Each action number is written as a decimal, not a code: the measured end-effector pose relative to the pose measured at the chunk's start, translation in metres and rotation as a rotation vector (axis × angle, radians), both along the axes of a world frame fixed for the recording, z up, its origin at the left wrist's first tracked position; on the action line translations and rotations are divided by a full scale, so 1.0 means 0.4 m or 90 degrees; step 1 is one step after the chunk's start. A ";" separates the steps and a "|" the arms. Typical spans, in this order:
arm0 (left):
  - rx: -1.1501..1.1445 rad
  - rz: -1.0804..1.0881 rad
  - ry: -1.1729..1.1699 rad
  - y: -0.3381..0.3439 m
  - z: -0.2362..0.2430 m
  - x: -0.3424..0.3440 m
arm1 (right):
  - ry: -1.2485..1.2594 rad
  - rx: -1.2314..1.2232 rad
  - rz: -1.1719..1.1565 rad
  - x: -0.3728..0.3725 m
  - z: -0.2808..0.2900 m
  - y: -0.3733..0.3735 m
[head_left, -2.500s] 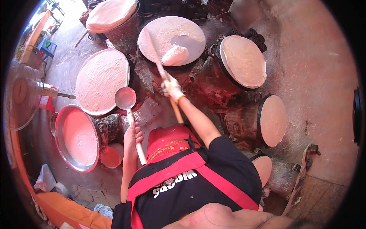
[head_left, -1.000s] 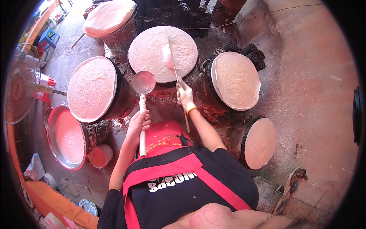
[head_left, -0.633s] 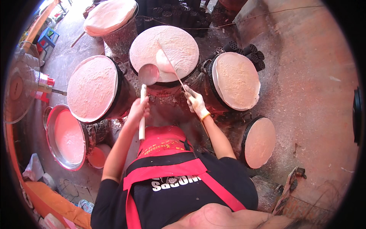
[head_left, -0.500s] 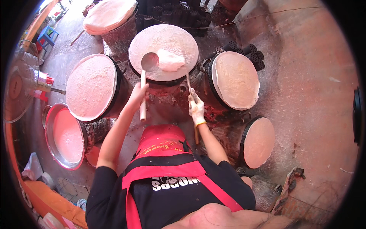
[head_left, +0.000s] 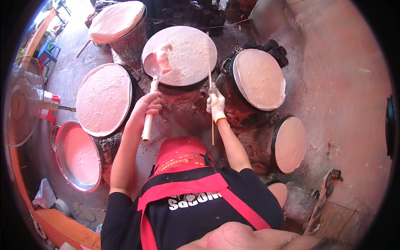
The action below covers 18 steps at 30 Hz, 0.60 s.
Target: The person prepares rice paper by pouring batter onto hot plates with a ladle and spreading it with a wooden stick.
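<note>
My left hand (head_left: 150, 105) is bare and wraps round the pale, thick handle of a ladle (head_left: 151, 66). The ladle's round bowl is over the left part of the middle round griddle (head_left: 180, 86), which bears a thin pale flatbread (head_left: 189, 54). A soft, wet lump of dough (head_left: 164, 59) clings to the bowl's right side. In a white glove with a yellow cuff, my right hand (head_left: 216, 104) grips a long, thin stick (head_left: 210, 77). Its upper part, smeared by motion, lies over the griddle's right edge; its lower end sticks out below my fist.
More round griddles with flatbreads stand at left (head_left: 104, 100), right (head_left: 260, 79) and lower right (head_left: 291, 143). A metal basin of batter (head_left: 83, 156) is at lower left. At back left, stacked flatbreads (head_left: 116, 21) top a bucket. A fan (head_left: 21, 100) stands far left; perforated briquettes (head_left: 275, 52) lie behind.
The ladle and the dough lump have moved left across the flatbread, and the lump is now up against the bowl. The stick has risen higher over the griddle's right edge.
</note>
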<state>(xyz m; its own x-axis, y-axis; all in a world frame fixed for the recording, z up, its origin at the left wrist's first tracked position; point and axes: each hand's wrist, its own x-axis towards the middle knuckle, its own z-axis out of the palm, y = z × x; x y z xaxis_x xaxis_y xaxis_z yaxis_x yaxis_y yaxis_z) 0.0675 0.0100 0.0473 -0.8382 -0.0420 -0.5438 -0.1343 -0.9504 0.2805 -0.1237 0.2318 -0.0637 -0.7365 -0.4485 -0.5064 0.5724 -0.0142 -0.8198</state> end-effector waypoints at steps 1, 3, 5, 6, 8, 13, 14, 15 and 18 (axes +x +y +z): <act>0.049 -0.007 -0.037 -0.011 -0.012 0.009 | 0.234 0.069 0.052 0.043 -0.055 -0.002; 0.142 -0.002 -0.102 -0.060 -0.046 0.034 | 0.423 0.177 0.153 0.165 -0.070 -0.014; 0.104 0.008 -0.146 -0.058 -0.054 0.061 | 0.402 0.171 0.234 0.204 -0.050 -0.014; 0.085 0.001 -0.170 -0.046 -0.057 0.069 | 0.428 0.152 0.220 0.197 -0.059 -0.001; 0.024 -0.026 -0.160 -0.032 -0.088 0.109 | 0.466 0.133 0.115 0.163 -0.038 0.010; 0.115 0.048 -0.147 0.023 -0.096 0.172 | 0.507 0.344 0.227 0.125 -0.036 0.022; 0.193 0.083 -0.149 0.046 -0.063 0.159 | 0.619 0.234 0.286 0.125 -0.108 0.038; 0.218 0.092 -0.124 0.059 -0.059 0.157 | 0.617 0.308 0.373 0.104 -0.055 0.036; 0.228 0.121 -0.052 0.110 -0.026 0.128 | 0.766 0.409 0.404 -0.059 -0.019 0.051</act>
<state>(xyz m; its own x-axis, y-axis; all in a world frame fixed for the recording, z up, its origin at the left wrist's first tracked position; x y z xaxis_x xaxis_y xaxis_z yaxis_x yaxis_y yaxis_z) 0.1187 0.0539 0.0368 -0.7874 0.0124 -0.6163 0.0445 -0.9960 -0.0769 -0.1473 0.2521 -0.0713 -0.6180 -0.7860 0.0141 -0.6552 0.5051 -0.5617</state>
